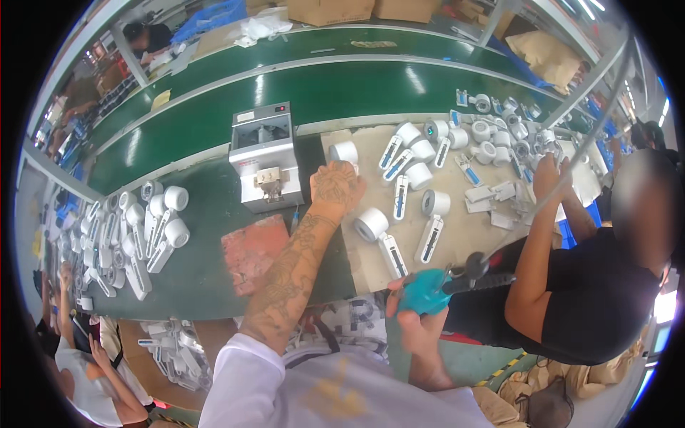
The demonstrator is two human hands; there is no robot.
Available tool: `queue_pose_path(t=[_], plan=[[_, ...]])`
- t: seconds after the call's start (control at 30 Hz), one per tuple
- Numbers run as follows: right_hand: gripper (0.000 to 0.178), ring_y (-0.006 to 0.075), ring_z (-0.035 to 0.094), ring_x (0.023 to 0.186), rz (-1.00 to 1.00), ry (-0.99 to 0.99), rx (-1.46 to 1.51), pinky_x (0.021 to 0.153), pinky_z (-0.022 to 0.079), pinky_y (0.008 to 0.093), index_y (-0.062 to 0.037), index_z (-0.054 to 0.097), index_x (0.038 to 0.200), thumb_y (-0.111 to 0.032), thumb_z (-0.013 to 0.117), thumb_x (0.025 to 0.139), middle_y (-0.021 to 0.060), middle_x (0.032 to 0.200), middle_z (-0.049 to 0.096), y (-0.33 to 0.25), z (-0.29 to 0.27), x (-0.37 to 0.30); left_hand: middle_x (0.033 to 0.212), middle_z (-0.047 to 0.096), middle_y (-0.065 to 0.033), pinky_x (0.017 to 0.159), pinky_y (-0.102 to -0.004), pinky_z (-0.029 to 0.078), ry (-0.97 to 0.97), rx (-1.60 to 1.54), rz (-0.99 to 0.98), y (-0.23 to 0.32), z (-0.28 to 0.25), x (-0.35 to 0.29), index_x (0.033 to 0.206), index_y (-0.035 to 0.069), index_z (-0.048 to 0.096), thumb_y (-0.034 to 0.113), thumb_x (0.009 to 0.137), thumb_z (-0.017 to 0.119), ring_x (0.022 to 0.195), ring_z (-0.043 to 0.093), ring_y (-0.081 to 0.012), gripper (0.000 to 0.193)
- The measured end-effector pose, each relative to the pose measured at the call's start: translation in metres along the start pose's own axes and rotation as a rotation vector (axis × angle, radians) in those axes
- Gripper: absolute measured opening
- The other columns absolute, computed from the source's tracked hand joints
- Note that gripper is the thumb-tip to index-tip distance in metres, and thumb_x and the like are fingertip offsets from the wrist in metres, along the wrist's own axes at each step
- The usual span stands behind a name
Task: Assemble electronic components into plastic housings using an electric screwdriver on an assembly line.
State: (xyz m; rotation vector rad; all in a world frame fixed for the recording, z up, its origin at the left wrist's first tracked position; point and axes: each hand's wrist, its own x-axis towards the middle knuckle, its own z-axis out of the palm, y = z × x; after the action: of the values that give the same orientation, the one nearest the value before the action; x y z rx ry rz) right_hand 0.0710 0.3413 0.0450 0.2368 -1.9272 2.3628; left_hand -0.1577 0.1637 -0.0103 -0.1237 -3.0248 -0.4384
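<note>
My left hand (338,187) reaches across the bench just right of the grey metal screw feeder (265,160). Its fingers are curled over the handle end of a white round-headed handheld device (344,152), partly hidden beneath the hand. Close to my body, my right hand (417,332) grips a teal electric screwdriver (426,291), its dark shaft end pointing right. Between the two hands, on brown cardboard (364,267), lie similar white devices, among them one with its round head tilted left (372,224) and another standing head-up (435,203).
A worn red pad (257,253) lies on the green bench mat. More white devices are heaped at the left (135,228) and far right (499,132). A co-worker in black (592,299) works at the right. A green conveyor (342,89) runs behind. Below stands a carton (135,357) of white parts.
</note>
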Motion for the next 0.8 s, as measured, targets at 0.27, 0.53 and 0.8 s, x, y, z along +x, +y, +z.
queue_pose_path(t=[0.27,0.53,0.8], plan=[[0.067,0.0171,0.061,0.066,-0.023,-0.007,-0.023,0.058,0.047,0.0300,0.0051,0.052,0.118,-0.050,0.073,0.087,0.0151,0.105,0.064,0.014,0.009,0.018,0.100,0.065,-0.0152,0.077,-0.0520,0.052,0.362,-0.313,0.168,-0.005,-0.078,-0.065,0.108,0.006,0.062,0.025,0.085,0.067,0.094,0.063,-0.0361,0.030],[0.069,0.0184,0.060,0.066,0.001,-0.097,-0.086,0.059,0.048,0.0313,0.0060,0.050,0.121,-0.054,0.066,0.090,0.0135,0.089,0.062,0.024,0.044,0.031,0.107,0.060,-0.0171,0.085,-0.0444,0.051,0.192,-0.377,0.147,-0.083,-0.087,-0.161,0.114,0.006,0.063,0.019,0.085,0.071,0.103,0.059,-0.0384,0.033],[0.064,0.0202,0.061,0.075,0.049,-0.217,0.025,0.067,0.047,0.0332,0.0095,0.054,0.123,-0.047,0.062,0.094,0.0105,0.083,0.061,0.028,0.093,0.053,0.106,0.059,-0.0147,0.087,-0.0441,0.050,0.192,-0.308,0.210,-0.115,-0.082,-0.193,0.116,0.005,0.063,0.016,0.085,0.070,0.105,0.057,-0.0362,0.034]])
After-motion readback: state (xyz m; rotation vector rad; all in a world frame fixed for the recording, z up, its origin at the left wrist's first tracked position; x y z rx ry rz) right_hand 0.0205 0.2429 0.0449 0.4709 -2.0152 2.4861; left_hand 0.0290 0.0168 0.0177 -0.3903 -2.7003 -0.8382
